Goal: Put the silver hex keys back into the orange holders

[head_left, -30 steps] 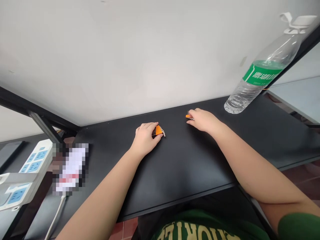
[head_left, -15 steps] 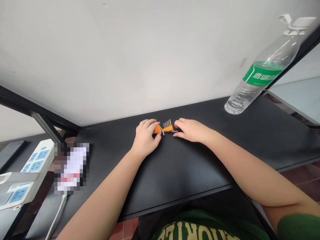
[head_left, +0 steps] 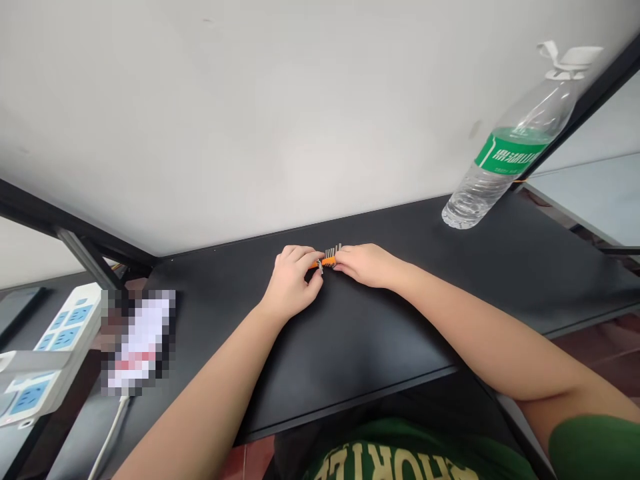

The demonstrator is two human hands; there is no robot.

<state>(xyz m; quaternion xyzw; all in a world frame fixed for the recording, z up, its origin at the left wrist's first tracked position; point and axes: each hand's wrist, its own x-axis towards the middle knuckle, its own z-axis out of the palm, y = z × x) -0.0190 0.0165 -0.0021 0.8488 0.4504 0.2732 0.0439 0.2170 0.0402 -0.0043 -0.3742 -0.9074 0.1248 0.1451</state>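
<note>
Nearest is one dark green cloth shirt with cream lettering point(head_left: 390, 460), at the front edge of a smooth black counter point(head_left: 350, 353). To the left, one thin white cable point(head_left: 113, 430) runs up to one pale, flat object blurred by pixels point(head_left: 143, 340). Beside that lies one long white plastic power strip point(head_left: 65, 347), with at least five blue socket panels showing and one grey-white plug point(head_left: 40, 363) in it.

Over the middle of the counter, two bare hands meet. The left grip point(head_left: 294, 283) is closed around one orange plastic holder point(head_left: 314, 265), mostly covered by the fingers, with silver metal keys at its right end. The right grip point(head_left: 367, 265) pinches a second orange plastic holder point(head_left: 329, 261) just beside it; at least four grey metal keys stand up from that one, too small to count surely. Whether the two holders touch cannot be told.

Farther back on the right stands one tall clear plastic bottle point(head_left: 510, 150) with a green label, partly filled with clear liquid, its white flip cap point(head_left: 573, 61) raised. Behind everything is one pale grey wall point(head_left: 300, 120).
</note>
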